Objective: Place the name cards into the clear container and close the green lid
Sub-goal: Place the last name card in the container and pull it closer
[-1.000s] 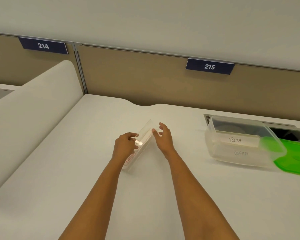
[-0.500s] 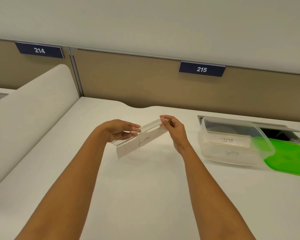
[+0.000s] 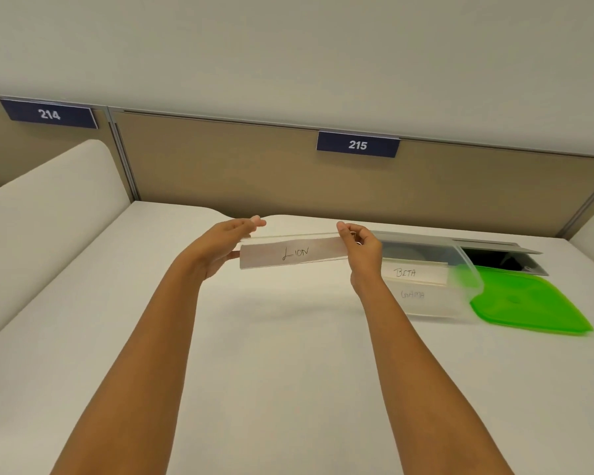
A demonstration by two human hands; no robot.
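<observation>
Both hands' fingers [image 3: 254, 222] around LION card [image 3: 294, 254]

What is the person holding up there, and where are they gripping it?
The LION name card, held off the desk by its two short ends: left hand on one, right hand on the other.
</observation>
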